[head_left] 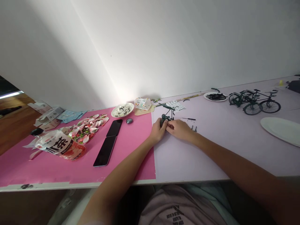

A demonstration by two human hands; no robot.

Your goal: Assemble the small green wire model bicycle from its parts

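Small model bicycle [166,114], unfinished-looking: dark green frame, thin bars, black round part at near end. Frame tilted, bars angling up and away from person. Held between left hand [159,129] and right hand [179,128], over pale tabletop [194,165]; near end partly hidden.

The shirt [161,207] is a muted, dusty pink, its cloth creased into soft folds that curve over the lap. Low on it sits a print [175,216]: several short rows of dark capitals, upside down and too small to read. Pale green cloth [217,195] shows beside it; whether it is worn cannot be told. The left arm [126,170] and right arm [234,161] are bare and slender, widening toward the elbow. Left grip [158,128] and right grip [179,128] are bare too.
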